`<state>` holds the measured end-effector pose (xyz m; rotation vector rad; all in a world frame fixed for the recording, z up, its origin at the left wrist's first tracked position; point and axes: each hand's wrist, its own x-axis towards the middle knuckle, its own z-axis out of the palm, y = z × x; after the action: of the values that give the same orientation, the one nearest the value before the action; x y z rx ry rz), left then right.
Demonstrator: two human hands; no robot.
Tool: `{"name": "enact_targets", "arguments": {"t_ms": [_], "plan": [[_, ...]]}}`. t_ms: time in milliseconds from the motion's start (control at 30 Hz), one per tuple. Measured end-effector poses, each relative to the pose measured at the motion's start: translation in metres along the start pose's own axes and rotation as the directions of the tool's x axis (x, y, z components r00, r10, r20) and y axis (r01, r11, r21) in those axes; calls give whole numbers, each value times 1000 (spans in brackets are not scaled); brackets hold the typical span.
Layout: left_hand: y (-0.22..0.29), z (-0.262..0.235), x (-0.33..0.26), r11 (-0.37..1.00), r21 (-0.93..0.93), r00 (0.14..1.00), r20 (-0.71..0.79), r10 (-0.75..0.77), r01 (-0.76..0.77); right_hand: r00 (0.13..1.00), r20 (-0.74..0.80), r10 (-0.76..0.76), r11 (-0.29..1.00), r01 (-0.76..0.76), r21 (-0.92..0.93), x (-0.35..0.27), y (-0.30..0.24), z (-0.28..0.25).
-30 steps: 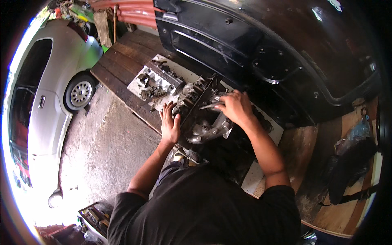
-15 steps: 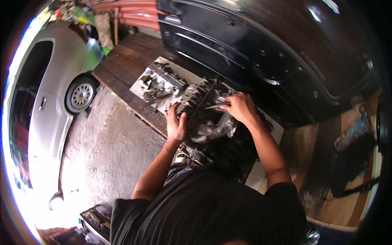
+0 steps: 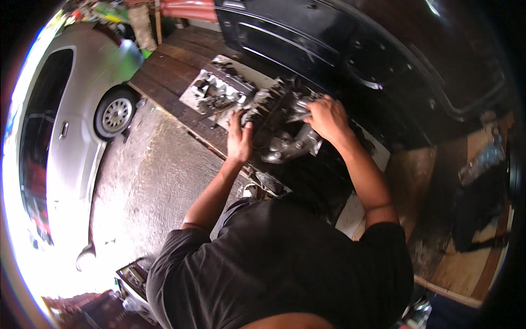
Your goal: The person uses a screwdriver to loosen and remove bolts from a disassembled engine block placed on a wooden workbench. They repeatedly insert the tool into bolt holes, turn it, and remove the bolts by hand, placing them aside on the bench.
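Observation:
A dirty metal engine assembly lies on the wooden bench, with a dark ribbed section along its left and a grey cast part at its near side. My left hand rests against the assembly's left end, fingers extended and thumb apart. Over its far right side, my right hand is closed with the fingertips bent down by a shiny metal piece. What those fingers hold is hidden from this angle. To the left lies a separate silver engine part on a pale board.
The wooden bench runs diagonally, and a large black panel stands along its far side. Further right are a dark bag and a clear plastic bottle. A silver car stands left, across the concrete floor.
The view has shifted slightly. My right hand has turned a little, and the thin metal tool seen at its fingers no longer shows. My left hand stays at the assembly's left end.

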<state>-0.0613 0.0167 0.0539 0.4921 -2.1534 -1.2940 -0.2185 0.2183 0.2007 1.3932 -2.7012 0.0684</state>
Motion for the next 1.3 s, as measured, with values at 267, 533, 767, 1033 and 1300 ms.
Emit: {"name": "enact_targets", "arguments": {"t_ms": [267, 533, 767, 1033, 1300], "plan": [[6, 0, -2, 999, 20, 998, -58, -36, 37, 989, -123, 80, 988, -62, 143, 9, -3, 6], [8, 1, 6, 998, 39, 997, -59, 43, -41, 998, -55, 42, 978, -30, 207, 4, 12, -7], [13, 1, 6, 997, 63, 997, -52, 50, -47, 990, -137, -36, 986, 58, 158, 21, 8, 11], [14, 1, 6, 992, 119, 994, -95, 61, -50, 997, 72, -1, 992, -8, 126, 25, 4, 11], [8, -2, -1, 997, 68, 998, -59, -25, 29, 991, -72, 112, 986, -102, 128, 21, 8, -8]]}}
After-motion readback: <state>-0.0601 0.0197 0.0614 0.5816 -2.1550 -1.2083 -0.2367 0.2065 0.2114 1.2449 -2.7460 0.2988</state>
